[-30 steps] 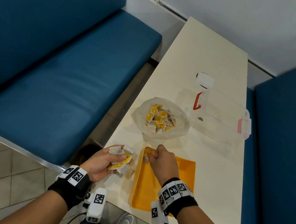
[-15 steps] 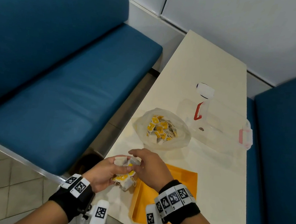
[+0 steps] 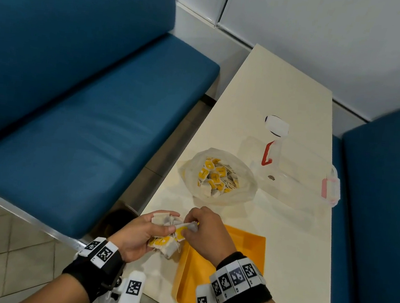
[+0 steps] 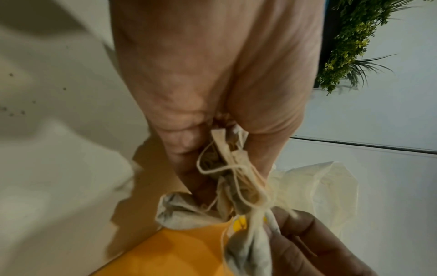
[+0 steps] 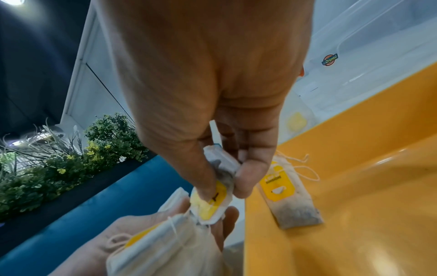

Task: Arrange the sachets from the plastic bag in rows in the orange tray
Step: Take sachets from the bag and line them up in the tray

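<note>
Head view: the left hand [image 3: 137,233] clutches a bunch of sachets [image 3: 163,242], white pouches with yellow tags and loose strings, while the right hand [image 3: 206,235] pinches one sachet [image 5: 210,203] at the bunch's top. Just right of the hands, one sachet lies in the tray [image 3: 243,248]; beyond them sits the bag [image 3: 243,194]. A second ago the right hand was down in the tray; it now meets the left.

The left hand [image 3: 141,233] is cupped palm-up with curled fingers, the right hand [image 3: 206,235] pinching beside it.
</note>
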Demonstrator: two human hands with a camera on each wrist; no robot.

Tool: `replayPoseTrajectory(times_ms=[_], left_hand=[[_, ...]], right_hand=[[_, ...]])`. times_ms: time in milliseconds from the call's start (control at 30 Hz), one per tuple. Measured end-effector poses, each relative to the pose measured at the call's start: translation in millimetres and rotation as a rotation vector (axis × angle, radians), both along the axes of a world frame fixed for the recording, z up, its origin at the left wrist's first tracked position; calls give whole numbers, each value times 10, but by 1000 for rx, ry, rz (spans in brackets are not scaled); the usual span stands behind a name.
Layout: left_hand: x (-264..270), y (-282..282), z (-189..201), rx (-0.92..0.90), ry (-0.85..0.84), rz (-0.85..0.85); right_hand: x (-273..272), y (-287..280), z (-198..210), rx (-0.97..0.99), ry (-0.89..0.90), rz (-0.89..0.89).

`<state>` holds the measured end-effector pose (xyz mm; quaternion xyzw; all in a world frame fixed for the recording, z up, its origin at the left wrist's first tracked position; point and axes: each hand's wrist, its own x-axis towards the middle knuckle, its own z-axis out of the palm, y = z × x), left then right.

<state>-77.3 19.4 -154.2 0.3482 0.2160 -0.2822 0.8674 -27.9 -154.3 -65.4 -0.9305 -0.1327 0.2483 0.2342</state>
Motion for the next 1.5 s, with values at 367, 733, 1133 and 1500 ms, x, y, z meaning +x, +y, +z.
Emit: replayPoseTrajectory(times_ms=[367,733,1133,1500], left_hand=[[-11,-20,14,-2,-15,-1],[-23,22,-14,15,20,18],[-41,9,-24,0,33,16],[-104,1,-9,30,50,43]], right_hand=[[16,-32,19,66,32,-11],[31,-285,89,143,-26,-142],[-52,-839,127,432,59,-413],[-118,-765,-251,491,393,-523]])
